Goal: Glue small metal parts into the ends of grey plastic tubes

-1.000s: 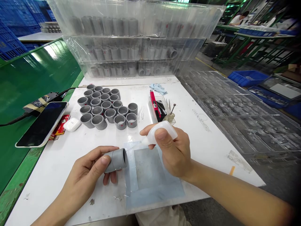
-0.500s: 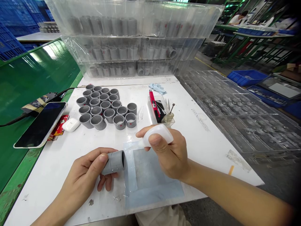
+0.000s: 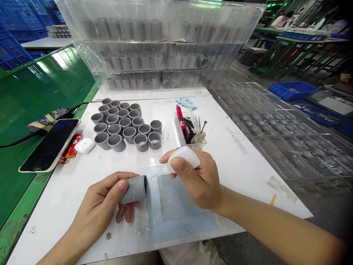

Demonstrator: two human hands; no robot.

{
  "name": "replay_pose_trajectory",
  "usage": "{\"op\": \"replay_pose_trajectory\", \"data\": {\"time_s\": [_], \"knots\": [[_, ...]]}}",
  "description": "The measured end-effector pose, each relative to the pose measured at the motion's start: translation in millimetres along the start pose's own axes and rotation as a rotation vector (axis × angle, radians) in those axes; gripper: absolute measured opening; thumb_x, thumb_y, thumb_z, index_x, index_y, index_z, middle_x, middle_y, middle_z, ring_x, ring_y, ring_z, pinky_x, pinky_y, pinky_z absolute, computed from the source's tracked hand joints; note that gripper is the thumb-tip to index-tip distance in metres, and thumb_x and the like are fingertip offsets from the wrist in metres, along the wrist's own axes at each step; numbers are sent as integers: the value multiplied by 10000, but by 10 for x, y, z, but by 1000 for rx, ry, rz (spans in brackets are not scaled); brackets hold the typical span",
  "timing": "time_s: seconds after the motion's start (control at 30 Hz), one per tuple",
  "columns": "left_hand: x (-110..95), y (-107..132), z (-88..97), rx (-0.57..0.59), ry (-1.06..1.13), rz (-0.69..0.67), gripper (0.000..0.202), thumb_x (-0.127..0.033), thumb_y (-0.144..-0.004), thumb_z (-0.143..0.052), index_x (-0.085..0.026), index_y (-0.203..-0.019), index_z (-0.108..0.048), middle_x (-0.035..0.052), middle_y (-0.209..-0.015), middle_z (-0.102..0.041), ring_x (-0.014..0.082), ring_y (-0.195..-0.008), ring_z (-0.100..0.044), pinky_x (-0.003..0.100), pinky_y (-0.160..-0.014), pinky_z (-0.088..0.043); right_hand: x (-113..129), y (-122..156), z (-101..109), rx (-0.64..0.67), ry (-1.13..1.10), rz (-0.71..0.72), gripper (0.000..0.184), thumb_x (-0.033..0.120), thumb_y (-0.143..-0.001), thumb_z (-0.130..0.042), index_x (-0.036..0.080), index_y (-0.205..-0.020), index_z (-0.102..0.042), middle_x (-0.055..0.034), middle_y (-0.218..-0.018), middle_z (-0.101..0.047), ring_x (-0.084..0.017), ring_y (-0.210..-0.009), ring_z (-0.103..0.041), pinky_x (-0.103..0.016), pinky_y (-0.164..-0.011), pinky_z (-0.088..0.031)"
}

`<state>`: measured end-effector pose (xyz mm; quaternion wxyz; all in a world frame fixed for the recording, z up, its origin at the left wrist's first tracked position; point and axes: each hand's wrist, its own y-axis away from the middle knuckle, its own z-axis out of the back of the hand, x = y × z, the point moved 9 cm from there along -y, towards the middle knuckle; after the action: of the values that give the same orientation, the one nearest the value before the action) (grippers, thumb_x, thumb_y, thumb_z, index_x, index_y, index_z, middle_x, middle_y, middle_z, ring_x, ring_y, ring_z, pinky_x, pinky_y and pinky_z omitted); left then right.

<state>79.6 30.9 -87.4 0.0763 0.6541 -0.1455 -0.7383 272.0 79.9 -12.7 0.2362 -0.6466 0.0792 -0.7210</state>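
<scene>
A grey pipe coupling (image 3: pixel 135 188) lies on its side in the grip of my left hand (image 3: pixel 107 204), its round mouth turned to the right. Small clear drops show on its outer surface. My right hand (image 3: pixel 198 180) is closed around a small white squeeze bottle (image 3: pixel 185 158), tipped so its clear nozzle (image 3: pixel 160 171) points left, just above and right of the coupling's mouth. Bottle and coupling look apart. Beneath both lies a light blue sheet (image 3: pixel 190 224) on the white table (image 3: pixel 248 191). Several similar grey couplings (image 3: pixel 116 142) stand upright in a cluster behind my left hand.
A small clear box (image 3: pixel 179 137) holds a red utility knife (image 3: pixel 182 119) and a glass jar (image 3: pixel 198 138). At left lie a phone (image 3: pixel 51 145) and a white earbud case (image 3: pixel 84 145). Stacked clear trays (image 3: pixel 165 55) close off the back; more trays (image 3: pixel 275 129) lie at right.
The view has shifted slightly. The bottle in my right hand has tipped a little and moved slightly left relative to the table; my left hand keeps its hold on the coupling.
</scene>
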Motion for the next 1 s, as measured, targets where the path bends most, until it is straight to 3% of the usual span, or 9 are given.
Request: {"op": "replay_pose_trajectory", "data": {"time_s": [0.67,0.83,1.0], "knots": [[-1,-6,10,-11,-12,-5,439,-551,-974,-549,-163,-1105,-709,7,-633,-699,162,-482,-624,251,-468,-475,-28,32,-58,78,-80,-83,457,524,-1000,-565,178,-732,-695,-6,-583,-593,-116,-495,-527,-278,-446,-372],[8,-5,16,-15,-17,0,457,-563,-967,-558,-155,-1111,-705,17,-650,-711,163,-483,-623,254,-471,-475,-109,57,-43,55,-188,-168,434,529,-983,-604,170,-799,-763,-23,-651,-657,-108,-527,-558,-262,-479,-440],[47,-8,28,3,-7,14,453,-576,-966,-566,-170,-1120,-696,16,-660,-718,162,-502,-614,253,-500,-485,-83,-49,229,-116,-316,-149,373,559,-966,-619,242,-926,-810,-38,-910,-759,-128,-657,-648,-282,-624,-593]]}}
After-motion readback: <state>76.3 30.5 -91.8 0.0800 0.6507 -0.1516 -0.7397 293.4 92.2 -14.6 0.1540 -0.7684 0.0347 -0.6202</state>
